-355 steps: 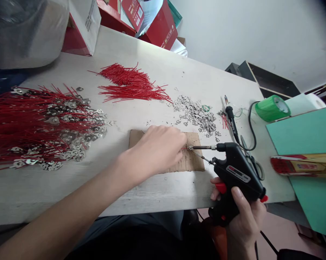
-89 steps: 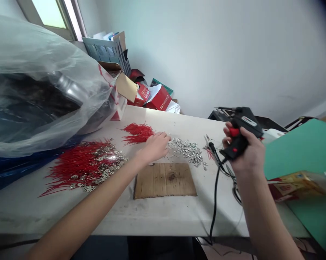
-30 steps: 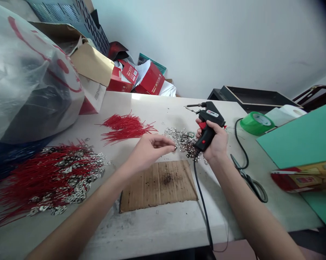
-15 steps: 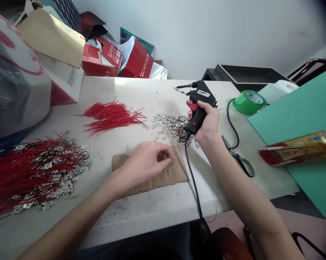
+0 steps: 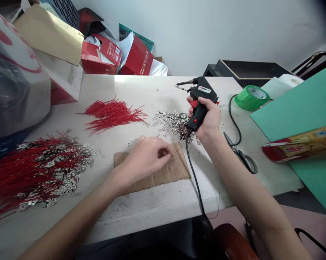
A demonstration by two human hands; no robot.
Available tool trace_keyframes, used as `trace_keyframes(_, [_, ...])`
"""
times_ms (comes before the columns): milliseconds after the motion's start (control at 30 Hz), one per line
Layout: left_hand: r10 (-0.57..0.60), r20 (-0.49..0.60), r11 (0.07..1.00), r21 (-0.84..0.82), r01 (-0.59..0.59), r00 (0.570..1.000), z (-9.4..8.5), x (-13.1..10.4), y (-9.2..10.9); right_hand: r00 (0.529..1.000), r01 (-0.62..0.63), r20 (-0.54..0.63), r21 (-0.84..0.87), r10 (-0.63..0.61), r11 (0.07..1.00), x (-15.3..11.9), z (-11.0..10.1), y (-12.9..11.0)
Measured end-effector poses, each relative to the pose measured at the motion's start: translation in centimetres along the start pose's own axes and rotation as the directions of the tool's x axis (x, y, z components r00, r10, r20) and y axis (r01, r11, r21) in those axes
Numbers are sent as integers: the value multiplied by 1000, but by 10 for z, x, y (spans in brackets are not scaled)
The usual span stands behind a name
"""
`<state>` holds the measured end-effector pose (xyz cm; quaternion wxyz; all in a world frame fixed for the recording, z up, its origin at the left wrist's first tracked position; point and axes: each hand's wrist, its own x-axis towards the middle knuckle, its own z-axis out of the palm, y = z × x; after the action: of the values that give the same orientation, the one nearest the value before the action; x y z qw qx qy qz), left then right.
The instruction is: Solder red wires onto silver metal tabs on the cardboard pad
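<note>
My right hand (image 5: 210, 117) is wrapped round the grip of a black soldering gun (image 5: 203, 93), whose thin tip points left above the table. Under my left hand (image 5: 149, 155) lies a piece of brown cardboard (image 5: 179, 168). The thumb and fingers of that hand are pinched together over it; whatever they hold is too small to make out. Behind the cardboard is a loose pile of small metal terminals (image 5: 168, 122). Farther left lies a bundle of red wires (image 5: 114, 113). A big heap of red wires with metal pieces on their ends (image 5: 60, 169) covers the table's left side.
Scissors (image 5: 247, 160) and a roll of green tape (image 5: 252, 97) lie to the right, beside a green board (image 5: 309, 104) bearing a yellow-and-red package (image 5: 301, 146). The gun's black cord (image 5: 194, 177) runs over the front edge. Red boxes (image 5: 137, 56) and a plastic bag (image 5: 19, 83) stand behind and left.
The view has shifted slightly. Both hands keep nearly the same pose, the right still round the soldering gun and the left pinched over the cardboard.
</note>
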<state>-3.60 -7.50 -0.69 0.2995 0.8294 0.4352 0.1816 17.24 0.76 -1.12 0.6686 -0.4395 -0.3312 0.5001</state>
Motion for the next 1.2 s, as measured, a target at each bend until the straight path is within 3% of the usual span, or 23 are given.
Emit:
trace_keyframes(233, [-45,37,999,-18,46,998,-10,1,1,1000,-1,-15,-12,0,1000,0,0,0])
trace_keyframes(367, [-95,121,988,-110,108,988,-25,-4,-2,1000,1,-20,-33,-2,999,0,0,0])
trace_keyframes(533, [-131,180,982,-109,153,975,-38,-9,-6,1000,1,-23,-40,-2,999,-1,1,-1])
trace_keyframes(767, [-92,235,989,-95,117,968,-31,-8,-8,1000,-6,-17,-17,6,1000,-2,1,-1])
trace_keyframes(1200, [-34,188,997,70,21,982,-29,-8,-8,1000,-3,-10,-27,3,1000,-1,0,0])
